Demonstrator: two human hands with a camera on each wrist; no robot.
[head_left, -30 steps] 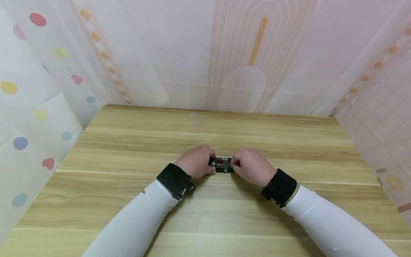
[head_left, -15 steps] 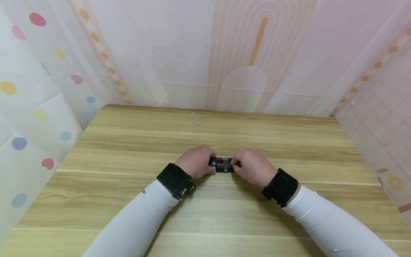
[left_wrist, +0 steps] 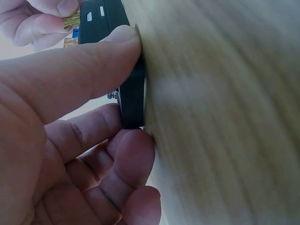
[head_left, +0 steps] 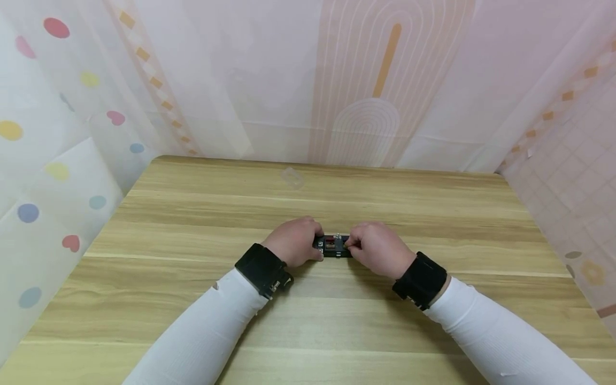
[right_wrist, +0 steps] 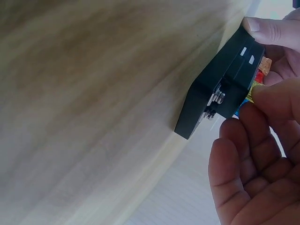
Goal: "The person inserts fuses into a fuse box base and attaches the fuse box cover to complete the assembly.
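A: Nearest are the white sleeves [head_left: 207, 326] and black wrist straps [head_left: 262, 270]. What step is this?

B: I'd judge a small piece is being seated in the black block [head_left: 333, 246], which lies flat on the tabletop [head_left: 308, 321], mid-width between both hands.

A: And the hands?

B: The left hand [head_left: 293, 241] clasps the block's left end, thumb and curled fingers [left_wrist: 133, 154] on opposite edges. The right hand [head_left: 377, 248] pinches a small yellow piece [right_wrist: 255, 88] at the block's right side.

A: Next?

B: Probably steadying the block while pressing straight in. Patterned curtains [head_left: 366, 80] hang beyond.
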